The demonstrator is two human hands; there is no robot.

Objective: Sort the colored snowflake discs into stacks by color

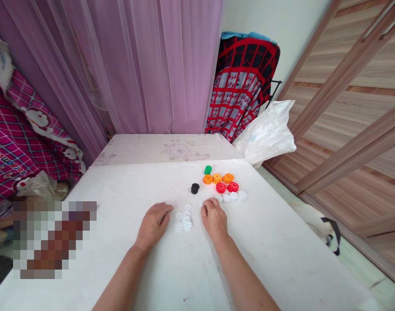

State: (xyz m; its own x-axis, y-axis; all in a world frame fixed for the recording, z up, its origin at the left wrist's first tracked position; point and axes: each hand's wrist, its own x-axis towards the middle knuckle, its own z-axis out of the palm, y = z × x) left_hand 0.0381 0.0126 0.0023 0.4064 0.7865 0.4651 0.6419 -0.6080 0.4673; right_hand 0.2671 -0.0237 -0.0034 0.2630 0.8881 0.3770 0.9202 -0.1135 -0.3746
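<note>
A loose pile of white snowflake-shaped plastic discs (183, 221) lies on the white-covered table between my two hands. My left hand (154, 222) rests just left of this pile, its fingers stretched toward the discs and the thumb apart, with nothing visible in it. To the right of the pile, my right hand (214, 218) has its fingers curled together around a white disc, only a sliver of which shows at the fingertips. Right behind that hand runs a row of white disc stacks (234, 196).
Stacks of red discs (232, 186), orange discs (228, 178), green discs (208, 169) and black discs (195, 188) stand beyond my hands on the table (126, 190). A white plastic bag (265, 134) is at the far right corner. A blurred patch (55, 239) covers the left side.
</note>
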